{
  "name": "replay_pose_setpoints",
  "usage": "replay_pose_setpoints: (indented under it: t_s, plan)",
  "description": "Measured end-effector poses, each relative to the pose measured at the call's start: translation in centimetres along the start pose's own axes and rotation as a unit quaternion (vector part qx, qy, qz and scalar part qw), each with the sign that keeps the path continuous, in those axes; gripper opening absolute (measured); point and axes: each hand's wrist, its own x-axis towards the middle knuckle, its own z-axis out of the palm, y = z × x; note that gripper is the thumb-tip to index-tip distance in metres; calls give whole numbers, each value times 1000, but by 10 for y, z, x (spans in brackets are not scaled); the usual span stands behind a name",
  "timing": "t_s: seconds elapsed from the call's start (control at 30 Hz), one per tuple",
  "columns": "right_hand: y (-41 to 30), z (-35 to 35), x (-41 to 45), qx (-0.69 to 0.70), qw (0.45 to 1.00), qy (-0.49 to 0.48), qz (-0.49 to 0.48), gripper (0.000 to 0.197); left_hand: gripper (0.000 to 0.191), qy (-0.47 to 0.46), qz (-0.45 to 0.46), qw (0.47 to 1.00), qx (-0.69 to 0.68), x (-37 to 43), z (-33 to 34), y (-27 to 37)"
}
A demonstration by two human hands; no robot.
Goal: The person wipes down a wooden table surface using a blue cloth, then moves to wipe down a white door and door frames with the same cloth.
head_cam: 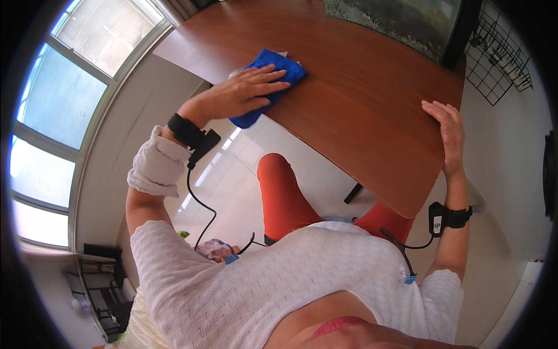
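My left hand [253,89] lies palm down, fingers slightly spread, on a folded blue cloth [290,75] at the near edge of a brown wooden table [370,104]. Part of the cloth hangs past this edge, and small whitish bits of something show at its far side. A pale, textured patch beside the fingers is partly covered, so I cannot tell what it is. At the table's right edge rests my right hand [451,131], its fingers extended close together over the rim; its thumb is hidden. No object shows in it. Both wrists wear black straps with cabled devices.
A glass tank with gravel [392,26] stands on the table's far right part. Beyond the right edge, a black wire rack [495,65] is at the wall. Windows [65,96] line the left side. A dark table leg [353,193] shows below, near my knees. Cables run from both wrists to my top.
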Motion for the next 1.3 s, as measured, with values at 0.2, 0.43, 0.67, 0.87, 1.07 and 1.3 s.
replay_pose_setpoints:
  t_s: [0.2,0.43,0.67,0.87,1.07,1.3]
  plan:
    - [-1,-2,-6,4,997,1,81,45,55,-20,-78,991,-107,2,22,-40]
    - [-35,-1,-28,32,984,25,173,60,59,-41,-260,958,-113,-37,60,-152]
    - [-81,11,-36,85,968,72,224,71,70,-84,-308,944,-81,5,56,-95]
    - [-80,8,-38,85,966,74,235,71,84,-95,-271,951,-111,79,33,6]
    - [-77,8,-40,79,967,72,230,69,82,-97,-143,982,-76,135,17,85]
    - [-83,1,-39,37,967,57,245,69,75,-78,179,977,-87,173,5,73]
